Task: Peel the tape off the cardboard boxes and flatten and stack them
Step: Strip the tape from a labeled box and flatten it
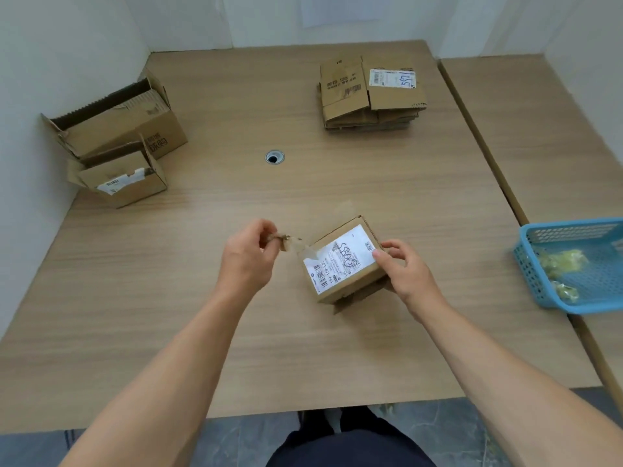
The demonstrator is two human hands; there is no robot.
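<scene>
**One small box held in two hands, one strip of tape pulled away from it**

One small cardboard box [344, 264], marked with one white shipping label [338, 259], is seen tilted over the front middle of a wooden worktop [236, 197]. Whether it rests on the surface cannot be told. Its right end is gripped by the right hand [404, 267], with the fingers curled round it. One strip of tape [291, 242] is pinched between the fingertips of the left hand [247, 254] and is stretched from the box's left corner.

Two open boxes [118, 129] are placed at the far left, the smaller one in front of and touching the larger. One stack of flattened boxes [369, 92] is laid at the far right; its layers cannot be counted. One blue basket [573, 264] is set at the right edge, with yellowish crumpled wads inside. One round cable hole [274, 157] is cut into the middle of the worktop
</scene>
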